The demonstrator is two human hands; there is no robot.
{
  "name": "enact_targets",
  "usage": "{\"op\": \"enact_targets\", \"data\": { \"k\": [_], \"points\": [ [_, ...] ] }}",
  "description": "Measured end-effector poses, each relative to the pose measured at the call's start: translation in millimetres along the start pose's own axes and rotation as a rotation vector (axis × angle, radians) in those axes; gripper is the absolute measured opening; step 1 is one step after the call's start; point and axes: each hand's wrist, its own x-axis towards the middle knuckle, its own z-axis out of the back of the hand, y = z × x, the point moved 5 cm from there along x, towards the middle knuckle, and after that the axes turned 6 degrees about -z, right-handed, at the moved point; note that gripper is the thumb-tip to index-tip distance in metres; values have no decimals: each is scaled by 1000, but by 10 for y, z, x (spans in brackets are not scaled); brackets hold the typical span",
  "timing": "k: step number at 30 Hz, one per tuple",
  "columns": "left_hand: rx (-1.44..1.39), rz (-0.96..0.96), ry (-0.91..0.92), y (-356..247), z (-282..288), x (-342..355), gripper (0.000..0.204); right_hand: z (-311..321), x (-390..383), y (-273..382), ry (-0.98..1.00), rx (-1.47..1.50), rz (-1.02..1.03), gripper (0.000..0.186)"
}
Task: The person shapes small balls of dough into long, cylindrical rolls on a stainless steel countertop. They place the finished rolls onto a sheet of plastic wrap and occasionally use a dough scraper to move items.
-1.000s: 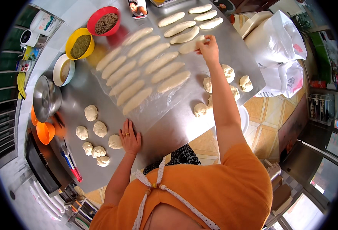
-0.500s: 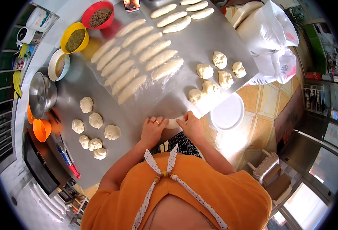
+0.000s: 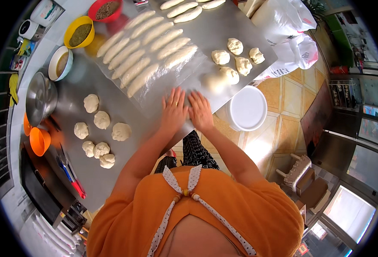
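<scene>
My left hand point(image 3: 174, 109) and my right hand point(image 3: 201, 110) lie flat side by side near the steel table's front edge. Their fingers are stretched out and point away from me. The dough that both hands held a moment ago is not visible now; whether it lies under my palms cannot be seen. Just beyond my left hand, several long dough strips point(image 3: 142, 80) rest in rows on a clear plastic sheet point(image 3: 152, 95). Round dough lumps point(image 3: 243, 66) sit to the far right of my right hand, partly washed out by glare. More dough balls point(image 3: 121, 131) lie to the left.
Along the left side stand a red bowl point(image 3: 105, 10), a yellow bowl point(image 3: 79, 32), a white bowl point(image 3: 61, 63), a steel bowl point(image 3: 41, 99) and an orange bowl point(image 3: 40, 141). A white lidded bucket point(image 3: 248, 107) stands on the floor beside the table's right edge. White sacks point(image 3: 281, 21) stand behind it.
Both hands have moved forward, farther onto the table. They went from gripping a dough piece at its ends to lying flat, and that piece is out of sight.
</scene>
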Motion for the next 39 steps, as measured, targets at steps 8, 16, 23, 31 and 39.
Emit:
{"op": "enact_targets", "data": {
  "k": [8, 16, 23, 31, 39],
  "points": [
    [-241, -130, 220, 41, 374, -584, 46, 517, -148, -271, 229, 270, 44, 29],
    [-125, -169, -307, 390, 602, 2465, 27, 800, 2691, -1282, -241, 5, 151, 38],
    [168, -6, -176, 864, -61, 3269, 42, 46, 3681, -1974, 85, -203, -123, 37],
    [63, -34, -212, 838, 413, 1890, 58, 685, 2289, -2169, 159, -300, -239, 49],
    [-311, -110, -54, 68, 637, 890, 57, 582, 2030, -2603, -150, 457, -523, 32]
  ]
}}
